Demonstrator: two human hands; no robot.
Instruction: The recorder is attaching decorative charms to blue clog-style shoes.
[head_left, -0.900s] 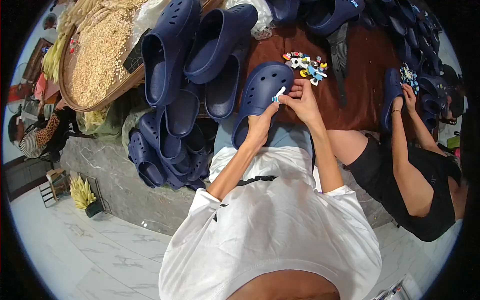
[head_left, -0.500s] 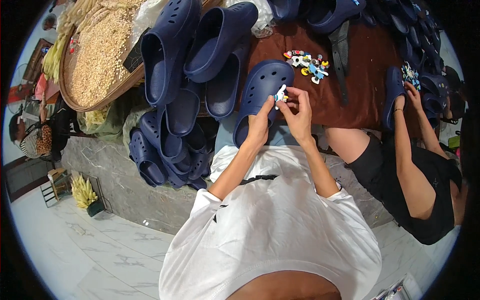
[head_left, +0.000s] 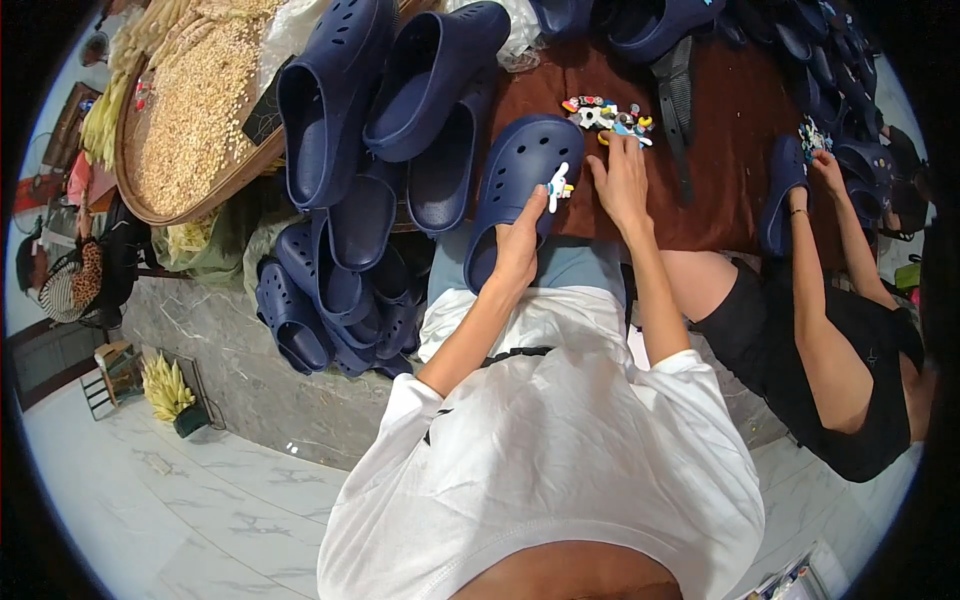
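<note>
A navy clog (head_left: 525,155) with round vent holes lies over my lap, toe pointing away. My left hand (head_left: 517,243) grips its right side, thumb on top beside a white character charm (head_left: 557,190) with yellow and blue bits, which sits at the clog's edge. Whether the charm is fixed in a hole cannot be told. My right hand (head_left: 625,190) is off the clog, its fingertips touching a small pile of colourful shoe charms (head_left: 600,116) on the brown cloth (head_left: 730,150). Its thumb stands apart from the fingers, and nothing shows in its grasp.
Several navy clogs (head_left: 430,90) are stacked at my left, beside a round woven tray (head_left: 200,215) of pale grains. A dark strap (head_left: 678,110) crosses the cloth. At right, a co-worker's hands (head_left: 815,185) are at another clog (head_left: 783,195), near more clogs and charms.
My right hand has let go of the white charm and moved away and right to the charm pile. My left hand keeps its hold on the clog.
</note>
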